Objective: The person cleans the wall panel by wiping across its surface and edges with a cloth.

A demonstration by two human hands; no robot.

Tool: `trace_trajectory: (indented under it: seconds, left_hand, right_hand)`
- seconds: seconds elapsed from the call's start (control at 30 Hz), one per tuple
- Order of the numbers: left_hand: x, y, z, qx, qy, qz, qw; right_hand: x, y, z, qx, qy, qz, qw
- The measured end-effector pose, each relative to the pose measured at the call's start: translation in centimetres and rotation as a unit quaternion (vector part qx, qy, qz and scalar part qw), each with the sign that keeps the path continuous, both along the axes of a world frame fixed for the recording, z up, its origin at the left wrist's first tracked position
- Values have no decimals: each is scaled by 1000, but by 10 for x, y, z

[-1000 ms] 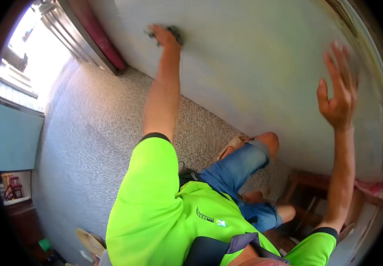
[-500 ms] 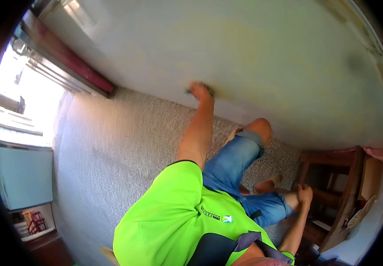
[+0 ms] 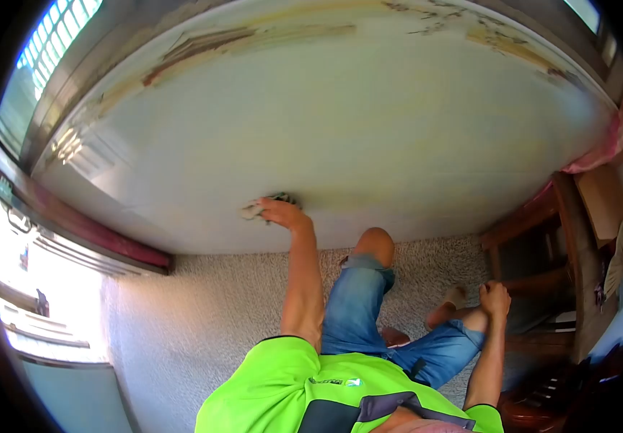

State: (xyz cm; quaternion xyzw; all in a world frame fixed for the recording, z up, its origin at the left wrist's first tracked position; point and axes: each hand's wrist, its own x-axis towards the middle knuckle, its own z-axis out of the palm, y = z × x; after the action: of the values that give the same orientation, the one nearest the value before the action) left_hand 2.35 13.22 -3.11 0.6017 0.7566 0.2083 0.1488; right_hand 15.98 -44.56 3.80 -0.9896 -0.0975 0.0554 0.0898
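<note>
My left hand [image 3: 282, 212] reaches forward to the lower part of a pale, smooth wall-like panel [image 3: 369, 130]. Its fingers are closed around a crumpled rag [image 3: 253, 211], whitish on one side with dark patterned folds above the fingers, pressed against the panel. My right hand [image 3: 495, 299] is curled into a fist beside my bent right knee, with nothing visible in it. Brown smears and streaks [image 3: 196, 52] mark the panel's upper edge. My legs, in rolled denim shorts [image 3: 358, 303], are folded close to the panel's base.
A speckled grey floor [image 3: 203, 310] stretches below the panel. A wooden shelf or chair frame [image 3: 567, 252] stands at right, with a cardboard box [image 3: 603, 206] on it. At left are a bright opening, a dark red-edged board [image 3: 131, 249] and a pale blue cabinet [image 3: 73, 397].
My view has tilted up, showing more of the panel and its stained upper edge. My left hand with the rag has shifted left along the panel. My right fist stays by the knee.
</note>
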Motion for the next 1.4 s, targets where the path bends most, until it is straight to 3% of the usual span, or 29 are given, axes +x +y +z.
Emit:
trace_trajectory:
  seconds: [0.03,0.07,0.13,0.17,0.23,0.27,0.3,0.37,0.43,0.53,0.63,0.7,0.77,0.8,0.87,1.0,1.07,1.1,1.23,1.33,1.4]
  left_hand:
    - [-2,-9,40,80,-242,58,965]
    - [2,-18,84,189,-527,82,824]
    - [5,-26,141,287,-643,33,709]
    - [8,-29,160,287,-647,18,706]
    - [13,-36,191,361,-671,-109,638]
    - [19,-49,213,409,-608,-125,669]
    - [26,-53,222,408,-609,-135,666]
    - [39,-61,238,494,-345,-114,790]
    - [55,-76,256,530,-345,-156,759]
    - [86,-99,258,609,-222,-245,721]
    - [111,-146,252,609,-139,-369,689]
    - [124,-162,228,592,-82,-485,639]
    - [138,-161,190,596,4,-586,548]
    - [139,-157,171,598,0,-589,544]
    - [136,-158,144,518,144,-717,444]
    - [134,-156,163,528,151,-740,387]
    - [140,-160,192,545,107,-713,428]
    - [143,-166,215,550,108,-715,418]
    - [156,-204,325,609,31,-633,477]
    - [182,-228,359,638,2,-608,473]
    - [208,-237,355,644,-1,-620,448]
  right_hand:
    - [-2,1,3,4,-6,2,1000]
    - [-4,2,7,7,-10,4,1000]
    - [-6,2,10,19,-13,-4,1000]
    - [-6,2,11,22,-17,-1,1000]
    - [-6,0,7,34,-26,-11,999]
    - [-6,-2,6,32,-32,-7,999]
    - [-6,-4,4,39,-30,-15,999]
    - [-5,-5,1,51,-44,1,998]
    - [-5,-5,1,57,-43,-1,997]
    - [-4,-4,4,52,-44,-3,998]
    - [-7,-3,5,52,-39,-9,998]
    - [-8,-3,7,59,-36,-15,997]
    - [-9,-4,9,61,-37,-9,997]
    - [-10,-5,9,62,-38,-14,997]
    - [-12,-8,9,71,-30,-31,997]
    - [-22,-12,15,95,-50,-55,993]
    - [-24,-13,22,96,-57,-54,992]
    - [-24,-13,25,103,-58,-62,991]
    - [-22,-15,19,119,-77,-42,989]
    - [-20,-15,15,129,-79,-40,988]
    - [-18,-14,17,130,-76,-44,988]
